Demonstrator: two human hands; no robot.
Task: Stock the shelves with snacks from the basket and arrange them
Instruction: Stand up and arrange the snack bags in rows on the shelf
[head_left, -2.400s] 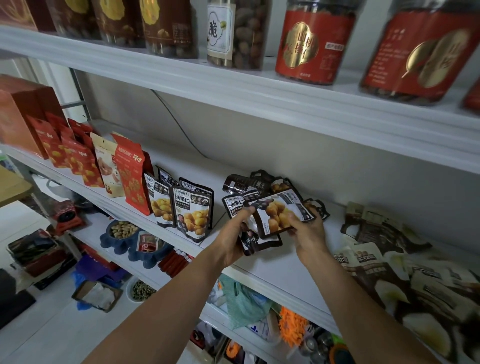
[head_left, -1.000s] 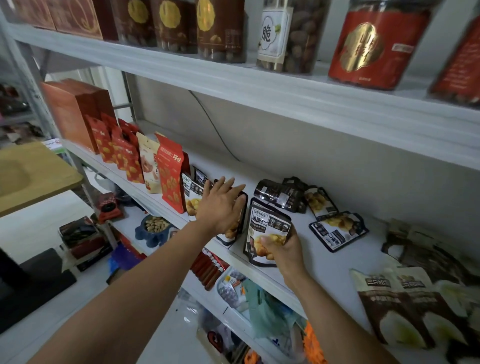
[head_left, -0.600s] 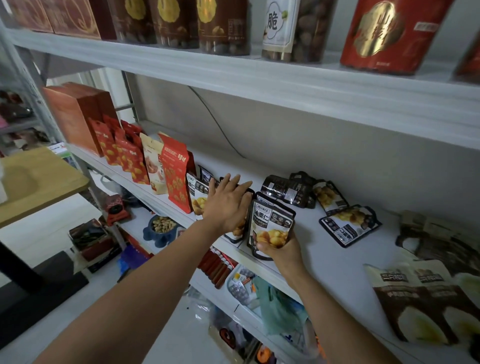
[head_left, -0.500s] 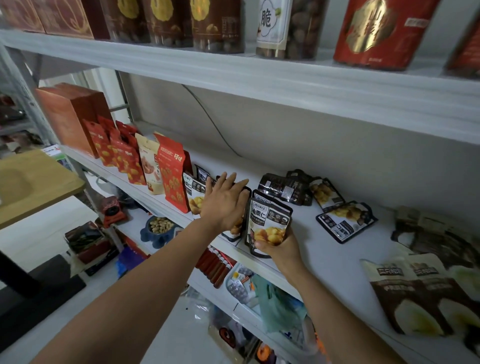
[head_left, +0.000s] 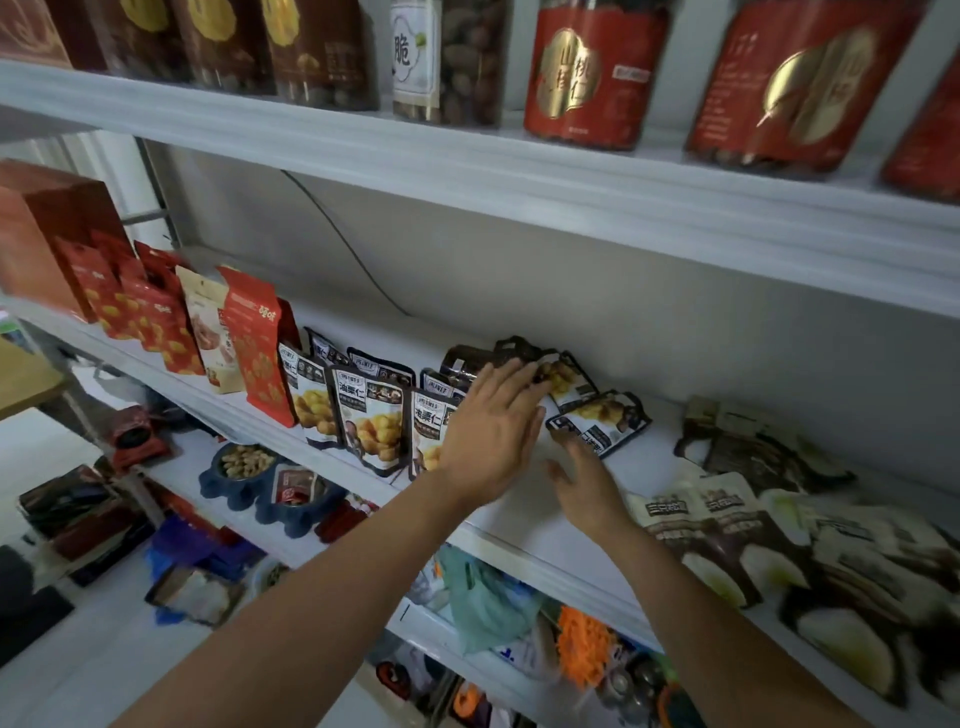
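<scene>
Dark chestnut snack pouches (head_left: 370, 415) stand upright in a row near the front of the white middle shelf (head_left: 524, 530). More of these pouches (head_left: 597, 421) lie flat further back. My left hand (head_left: 491, 434) is open, fingers straight, stretched over the rightmost standing pouch (head_left: 427, 431) toward the flat ones. My right hand (head_left: 587, 486) is open with spread fingers, just above the bare shelf, its fingertips at the nearest flat pouch. Neither hand holds anything. No basket is in view.
Red pouches (head_left: 156, 317) and an orange-brown box (head_left: 36, 228) stand at the shelf's left. Brown-and-cream pouches (head_left: 779, 525) lie piled at the right. Jars (head_left: 587, 73) line the upper shelf. A lower shelf holds bowls (head_left: 244, 467) and mixed goods.
My right hand let go of the pouch it was standing up; the pouch now stands in the row. Both hands moved right toward the flat pouches, and the view shifted right.
</scene>
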